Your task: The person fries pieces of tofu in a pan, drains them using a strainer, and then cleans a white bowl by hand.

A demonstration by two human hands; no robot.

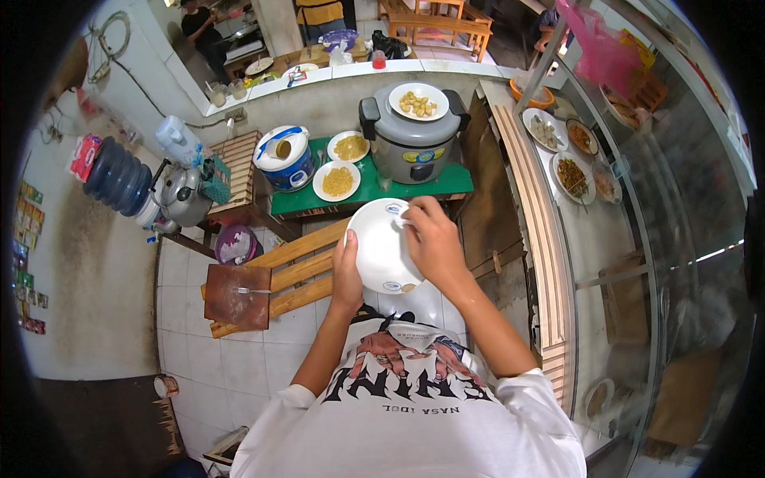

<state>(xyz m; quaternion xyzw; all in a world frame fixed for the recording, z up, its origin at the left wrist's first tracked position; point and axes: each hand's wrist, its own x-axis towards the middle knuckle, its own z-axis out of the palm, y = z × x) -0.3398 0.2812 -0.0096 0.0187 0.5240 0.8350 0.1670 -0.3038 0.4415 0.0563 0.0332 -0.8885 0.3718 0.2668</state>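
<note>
A round white plate (pixel 382 251) with small printed marks is held in front of my body. My left hand (pixel 348 269) grips its left rim, thumb on top. My right hand (pixel 433 242) pinches a small piece of white tissue (pixel 399 221) against the plate's upper right part. Beyond it, two white plates of yellow noodles, a nearer one (pixel 337 181) and a farther one (pixel 349 147), stand on a green tabletop (pixel 382 194). Beside them is a large grey rice cooker (pixel 416 143), with a plate of small pale-brown food pieces (pixel 418 103) on its lid.
A wooden slatted bench (pixel 305 284) bears a brown board (pixel 227 310) with a fork (pixel 254 291). A blue-and-white rice cooker (pixel 285 161) and a kettle (pixel 182 200) stand at the left. A glass display case (pixel 609 278) with dishes flanks my right. Other people are in the background.
</note>
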